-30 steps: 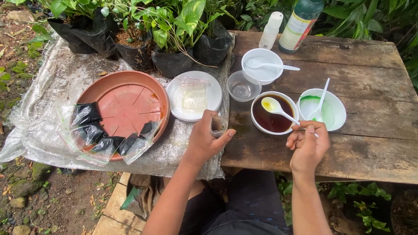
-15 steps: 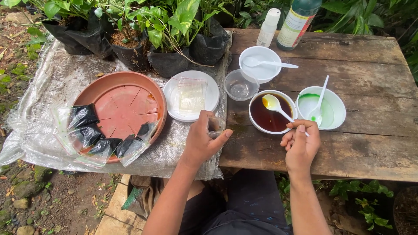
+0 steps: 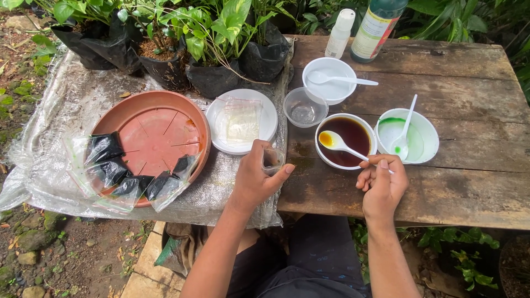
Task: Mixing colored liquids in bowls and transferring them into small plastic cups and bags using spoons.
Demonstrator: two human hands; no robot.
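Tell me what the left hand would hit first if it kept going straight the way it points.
Likely the white plate with the clear bag, just beyond the left hand and its small cup. Heights are hard to judge.

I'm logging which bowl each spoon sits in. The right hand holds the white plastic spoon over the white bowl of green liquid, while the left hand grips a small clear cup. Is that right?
Not quite. In the head view the right hand holds the white plastic spoon over the white bowl of dark brown liquid, not the white bowl of green liquid, which has its own spoon. The left hand does grip a small clear cup.
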